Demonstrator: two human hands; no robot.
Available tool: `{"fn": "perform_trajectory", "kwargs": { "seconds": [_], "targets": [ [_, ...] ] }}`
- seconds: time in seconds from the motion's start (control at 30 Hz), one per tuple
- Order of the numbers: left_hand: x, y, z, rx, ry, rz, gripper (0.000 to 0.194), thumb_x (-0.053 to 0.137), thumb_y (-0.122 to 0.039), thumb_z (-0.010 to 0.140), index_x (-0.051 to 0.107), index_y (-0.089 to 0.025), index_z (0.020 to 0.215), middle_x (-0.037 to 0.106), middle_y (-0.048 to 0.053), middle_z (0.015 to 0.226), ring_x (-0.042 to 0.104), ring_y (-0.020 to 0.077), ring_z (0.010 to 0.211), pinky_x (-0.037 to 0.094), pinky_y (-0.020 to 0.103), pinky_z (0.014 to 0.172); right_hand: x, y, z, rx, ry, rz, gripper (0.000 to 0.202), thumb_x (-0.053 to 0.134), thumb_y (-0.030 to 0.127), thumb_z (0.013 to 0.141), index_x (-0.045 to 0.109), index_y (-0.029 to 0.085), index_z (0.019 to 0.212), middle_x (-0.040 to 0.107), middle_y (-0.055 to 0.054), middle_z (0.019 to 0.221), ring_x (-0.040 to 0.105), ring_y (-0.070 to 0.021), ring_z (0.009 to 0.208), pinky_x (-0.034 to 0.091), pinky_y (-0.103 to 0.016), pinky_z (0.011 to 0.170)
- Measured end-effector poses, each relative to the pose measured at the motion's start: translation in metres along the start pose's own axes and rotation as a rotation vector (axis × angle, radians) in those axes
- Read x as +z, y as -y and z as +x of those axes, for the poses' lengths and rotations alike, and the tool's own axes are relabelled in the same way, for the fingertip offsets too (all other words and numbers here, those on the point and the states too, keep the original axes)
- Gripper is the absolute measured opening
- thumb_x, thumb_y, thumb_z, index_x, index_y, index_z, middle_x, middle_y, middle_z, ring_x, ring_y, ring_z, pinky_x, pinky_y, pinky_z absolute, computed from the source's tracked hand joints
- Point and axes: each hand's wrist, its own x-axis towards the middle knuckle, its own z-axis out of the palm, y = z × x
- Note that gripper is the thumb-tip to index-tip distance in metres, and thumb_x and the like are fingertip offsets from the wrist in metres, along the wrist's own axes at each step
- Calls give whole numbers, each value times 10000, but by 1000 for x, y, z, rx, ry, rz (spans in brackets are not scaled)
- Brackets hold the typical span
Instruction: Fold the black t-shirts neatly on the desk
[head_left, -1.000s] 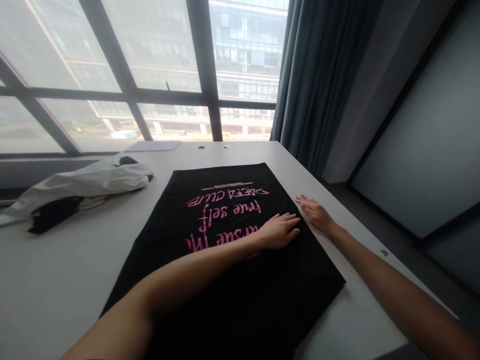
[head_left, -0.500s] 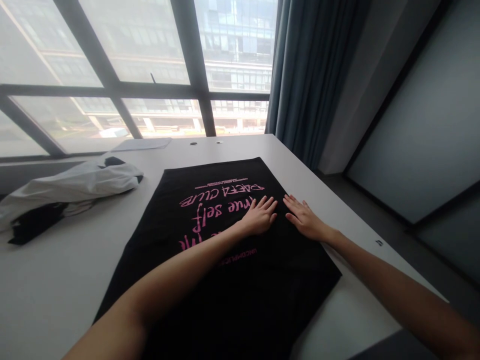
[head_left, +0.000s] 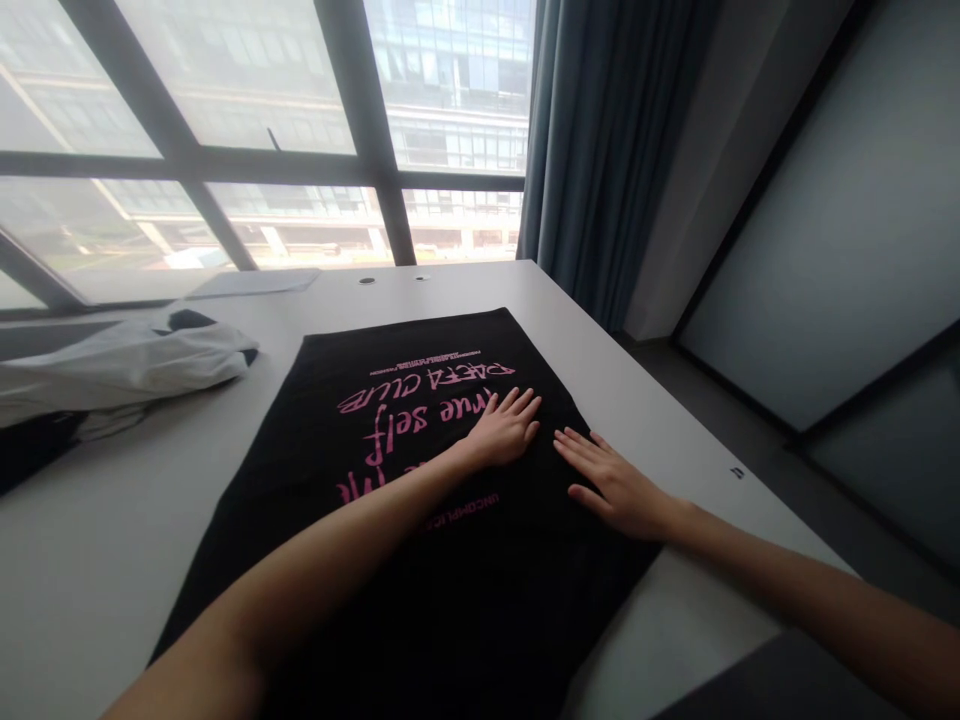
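Note:
A black T-shirt-like cloth garment (head_left: 420, 620) with pink lettering lies spread flat; its sleeves and collar cannot be made out. My left hand (head_left: 506, 428) rests palm down on it, fingers spread, over part of the printed words. Close by on the right, my right hand (head_left: 611, 485) lies flat near the garment's right edge, thumb held apart from the fingers. Neither hand grips anything. Both forearms reach in from the bottom of the head view, and the left one covers some of the lettering.
The garment is on a white table (head_left: 697, 440). At the left lies a crumpled white and black cloth (head_left: 150, 360). A thin pale sheet (head_left: 259, 283) is near the window side. Beyond stand large windows and a blue-grey curtain (head_left: 592, 150).
My right hand has slid a little toward me along the garment's right edge. My left hand stays at nearly the same spot on the cloth. The view has shifted slightly right.

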Motion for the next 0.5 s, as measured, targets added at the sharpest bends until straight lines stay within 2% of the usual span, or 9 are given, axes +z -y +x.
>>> {"fn": "perform_trajectory", "kwargs": {
  "seconds": [0.1, 0.23, 0.33, 0.4, 0.5],
  "targets": [
    [2, 0, 0, -6, -5, -10, 561, 309, -407, 1063, 308, -192, 1582, 234, 97, 1661, 172, 336, 1537, 180, 633, 1204, 4, 4, -10, -23, 17, 21, 677, 420, 487, 1035, 165, 268, 1622, 179, -59, 1674, 135, -255, 1549, 157, -534, 1253],
    [-2, 3, 1, -3, 14, -51, 565, 320, -418, 1059, 317, -192, 1578, 225, 91, 1663, 148, 336, 1542, 152, 635, 1208, -3, 0, -8, -43, 5, 69, 617, 422, 465, 1037, 245, 303, 1605, 247, -35, 1659, 188, -257, 1539, 189, -532, 1251],
    [-10, 11, 5, -6, 14, -173, 580, 322, -421, 1055, 308, -177, 1581, 300, 98, 1639, 231, 294, 1528, 205, 539, 1230, -19, -14, 12, 57, -136, 97, 561, 347, 435, 1055, 307, 275, 1592, 303, -49, 1642, 222, -244, 1531, 204, -519, 1251],
    [-15, 15, 8, -33, -64, -247, 573, 319, -371, 1052, 312, -145, 1579, 380, 115, 1602, 331, 246, 1493, 264, 420, 1227, -28, -28, 32, 115, -224, 104, 560, 314, 428, 1056, 329, 248, 1587, 315, -69, 1637, 232, -246, 1528, 203, -519, 1251],
    [-24, 16, 13, -72, -175, -297, 577, 352, -261, 1021, 318, -107, 1575, 445, 133, 1560, 429, 209, 1439, 322, 324, 1198, -23, -45, 60, 157, -212, 93, 578, 310, 445, 1047, 346, 224, 1579, 293, -93, 1642, 232, -264, 1527, 213, -545, 1238]
  ]
}}
